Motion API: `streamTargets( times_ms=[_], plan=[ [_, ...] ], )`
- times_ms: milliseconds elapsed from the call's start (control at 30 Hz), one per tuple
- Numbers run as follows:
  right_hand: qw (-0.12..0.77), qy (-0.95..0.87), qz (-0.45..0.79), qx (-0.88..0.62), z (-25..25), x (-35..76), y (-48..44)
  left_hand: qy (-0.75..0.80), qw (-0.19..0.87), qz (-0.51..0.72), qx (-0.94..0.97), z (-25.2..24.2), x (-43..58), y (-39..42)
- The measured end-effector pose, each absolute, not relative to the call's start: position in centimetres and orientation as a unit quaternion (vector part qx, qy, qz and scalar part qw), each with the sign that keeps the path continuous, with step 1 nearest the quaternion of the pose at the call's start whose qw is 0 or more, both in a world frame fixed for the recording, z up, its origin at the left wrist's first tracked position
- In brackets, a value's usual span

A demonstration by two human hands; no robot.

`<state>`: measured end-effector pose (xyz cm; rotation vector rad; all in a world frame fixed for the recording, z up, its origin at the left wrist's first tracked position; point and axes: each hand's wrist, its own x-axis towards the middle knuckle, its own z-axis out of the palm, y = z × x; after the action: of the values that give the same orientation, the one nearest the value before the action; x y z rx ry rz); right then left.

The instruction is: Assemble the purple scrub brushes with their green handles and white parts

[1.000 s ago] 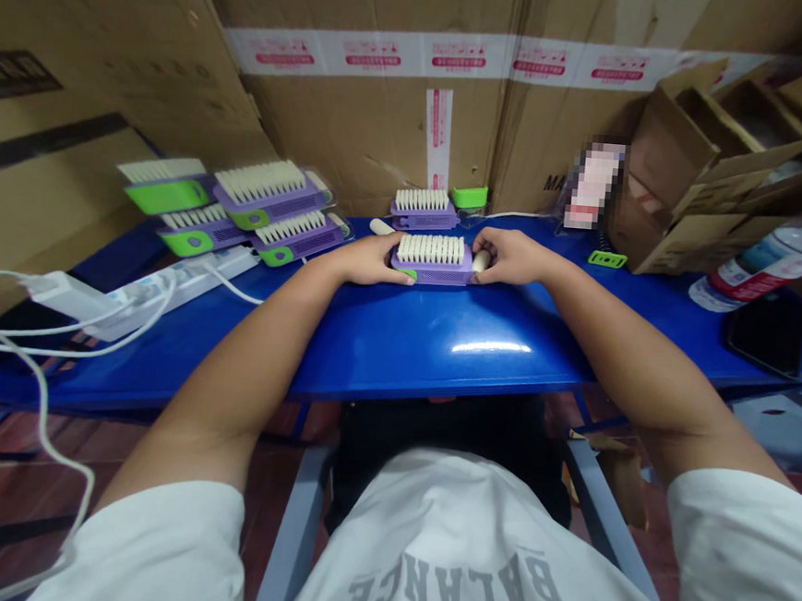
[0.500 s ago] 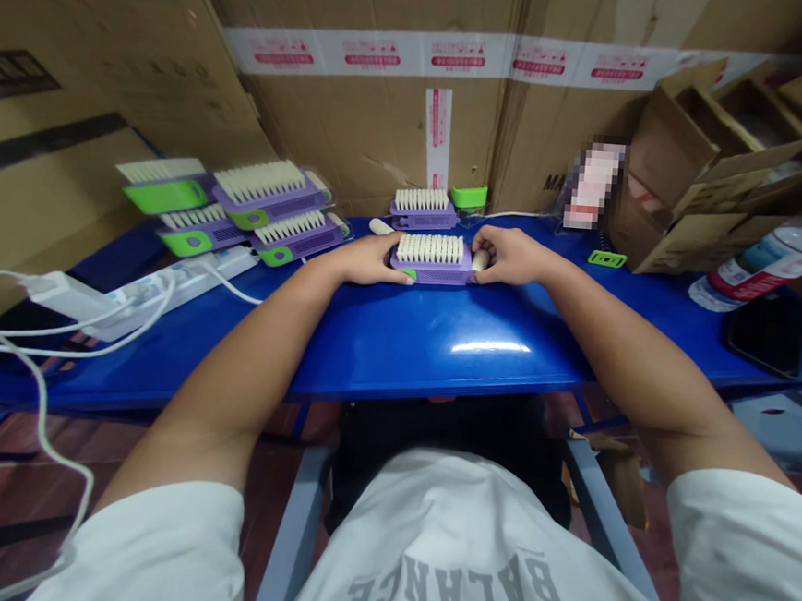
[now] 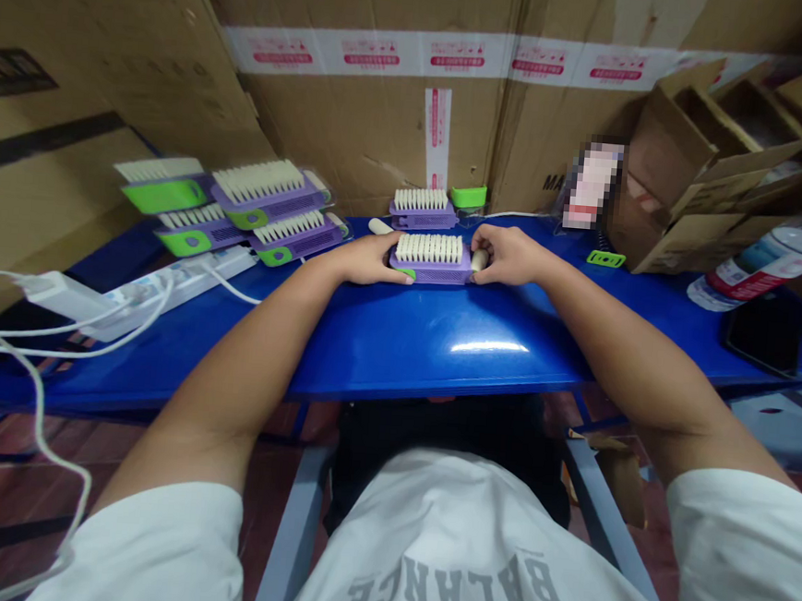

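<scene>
A purple brush [image 3: 429, 258] with white bristles lies on the blue table [image 3: 439, 341], bristles up. My left hand [image 3: 364, 259] grips its left end, fingers curled round the base near a green part. My right hand [image 3: 504, 253] is closed at its right end, pinching a small cream-coloured piece [image 3: 477, 259] against the brush.
Behind it sit a second purple brush [image 3: 422, 209] and a green part [image 3: 468, 197]. A stack of wrapped purple and green brushes [image 3: 241, 209] lies at the left, with a white power strip and cables [image 3: 95, 300]. At the right are open cardboard boxes [image 3: 725, 150], a plastic bottle [image 3: 765, 260] and a black phone [image 3: 766, 334].
The brush and both hands have shifted very slightly; my right hand's fingers closed a little more over the cream piece.
</scene>
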<state>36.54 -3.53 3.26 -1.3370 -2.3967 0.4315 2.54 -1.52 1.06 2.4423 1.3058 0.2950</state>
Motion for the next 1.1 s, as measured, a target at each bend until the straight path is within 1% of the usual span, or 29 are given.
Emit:
streamTargets(
  times_ms=[333,667,1100],
  plan=[
    [0.191,-0.859,0.164,-0.445,3.10,36.53,-3.61,0.457,0.178,0.101,0.865,0.91,2.49,-1.31],
    [0.197,-0.858,0.161,-0.447,2.50,36.71,-3.11,0.458,0.177,0.106,0.864,0.97,2.52,-1.46],
    [0.160,-0.864,0.154,-0.452,2.77,36.93,-3.08,0.451,0.179,0.111,0.868,0.80,2.43,-1.28]
  ],
)
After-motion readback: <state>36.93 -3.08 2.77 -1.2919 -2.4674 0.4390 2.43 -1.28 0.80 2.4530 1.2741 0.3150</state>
